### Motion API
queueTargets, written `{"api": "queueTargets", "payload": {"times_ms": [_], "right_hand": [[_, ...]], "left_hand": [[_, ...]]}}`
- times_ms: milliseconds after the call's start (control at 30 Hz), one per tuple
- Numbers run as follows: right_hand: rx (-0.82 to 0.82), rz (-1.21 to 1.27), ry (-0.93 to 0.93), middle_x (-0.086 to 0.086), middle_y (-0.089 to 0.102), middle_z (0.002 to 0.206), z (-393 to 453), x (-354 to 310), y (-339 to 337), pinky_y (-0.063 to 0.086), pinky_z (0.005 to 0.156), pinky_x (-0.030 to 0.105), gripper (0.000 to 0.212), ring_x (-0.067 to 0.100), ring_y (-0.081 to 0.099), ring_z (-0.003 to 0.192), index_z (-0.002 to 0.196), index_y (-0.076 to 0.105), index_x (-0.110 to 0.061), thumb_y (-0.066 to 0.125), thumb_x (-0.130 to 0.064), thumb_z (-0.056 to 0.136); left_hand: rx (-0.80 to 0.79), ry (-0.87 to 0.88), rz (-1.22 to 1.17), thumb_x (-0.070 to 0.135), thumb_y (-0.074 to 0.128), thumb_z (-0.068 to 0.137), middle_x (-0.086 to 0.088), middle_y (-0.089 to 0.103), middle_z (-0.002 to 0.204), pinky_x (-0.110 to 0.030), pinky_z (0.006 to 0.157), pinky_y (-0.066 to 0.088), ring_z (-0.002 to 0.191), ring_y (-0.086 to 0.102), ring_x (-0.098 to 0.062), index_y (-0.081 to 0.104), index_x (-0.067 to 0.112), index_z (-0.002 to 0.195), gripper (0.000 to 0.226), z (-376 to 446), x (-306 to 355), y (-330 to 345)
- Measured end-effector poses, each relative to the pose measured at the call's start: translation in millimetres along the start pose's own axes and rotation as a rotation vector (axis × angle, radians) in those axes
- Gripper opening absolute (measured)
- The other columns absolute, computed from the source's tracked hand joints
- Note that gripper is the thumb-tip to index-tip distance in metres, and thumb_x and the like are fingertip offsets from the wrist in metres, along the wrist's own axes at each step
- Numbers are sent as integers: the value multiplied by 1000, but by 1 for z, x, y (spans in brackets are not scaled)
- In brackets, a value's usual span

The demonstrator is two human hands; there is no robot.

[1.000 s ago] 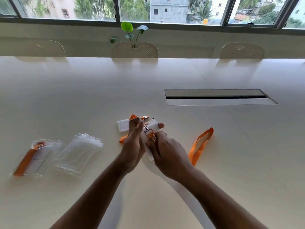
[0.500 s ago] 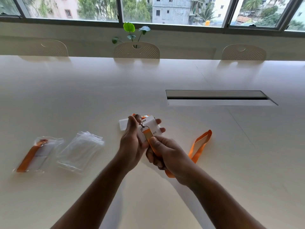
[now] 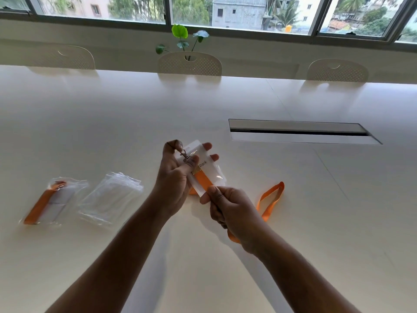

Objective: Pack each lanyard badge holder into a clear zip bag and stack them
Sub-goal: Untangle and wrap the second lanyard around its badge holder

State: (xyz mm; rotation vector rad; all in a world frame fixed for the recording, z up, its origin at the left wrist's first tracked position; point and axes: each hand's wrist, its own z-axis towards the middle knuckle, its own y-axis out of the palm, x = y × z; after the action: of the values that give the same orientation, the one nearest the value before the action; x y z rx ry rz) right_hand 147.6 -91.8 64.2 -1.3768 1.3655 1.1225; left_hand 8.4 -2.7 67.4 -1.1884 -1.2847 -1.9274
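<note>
The wide pale surface (image 3: 112, 114) is carrying a pile of clear zip bags (image 3: 111, 197) at the left and, just beside it further left, a packed bag (image 3: 48, 199) with an orange strap inside. Above the surface, the left hand (image 3: 178, 177) is gripping the white badge holder (image 3: 203, 168), thumb lying across its face beside the metal clip (image 3: 184, 154). The right hand (image 3: 234, 211) is pinching the orange lanyard (image 3: 270, 197) at the holder's lower end, its loop trailing on the surface to the right.
</note>
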Motion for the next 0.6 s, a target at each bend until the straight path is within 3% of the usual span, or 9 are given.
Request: {"api": "queueTargets", "payload": {"times_ms": [100,267,433,600], "right_hand": [[69,-35,16,-2,47,52,3,7,2,36,47,17,39,7,41,46,94,72,-6,44,-30,109],[122,-211,-44,-5,44,51,9,16,-1,33,56,33,33,16,38,53,88,71,-15,51,-33,107],[18,-84,-172,3,41,59,8,12,-7,31,58,36,27,14,35,54,89,69,-17,51,-24,108],[-11,86,-289,0,38,56,5,5,-9,30,46,16,28,7,33,47,89,62,6,50,-11,106]], "left_hand": [[37,7,51,-3,37,103,-13,67,131,-57,90,55,116,67,-38,40,32,99,35,1,0,1],[66,-16,-71,-7,37,103,-18,64,135,-71,101,44,121,62,-46,41,31,96,38,5,-1,-3],[75,-110,-301,-3,43,101,-22,64,133,-64,99,50,120,64,-45,40,25,95,30,5,-2,-3],[216,-202,-357,10,54,98,-27,66,128,-45,82,62,119,65,-42,43,15,108,16,-1,-18,3]]}}
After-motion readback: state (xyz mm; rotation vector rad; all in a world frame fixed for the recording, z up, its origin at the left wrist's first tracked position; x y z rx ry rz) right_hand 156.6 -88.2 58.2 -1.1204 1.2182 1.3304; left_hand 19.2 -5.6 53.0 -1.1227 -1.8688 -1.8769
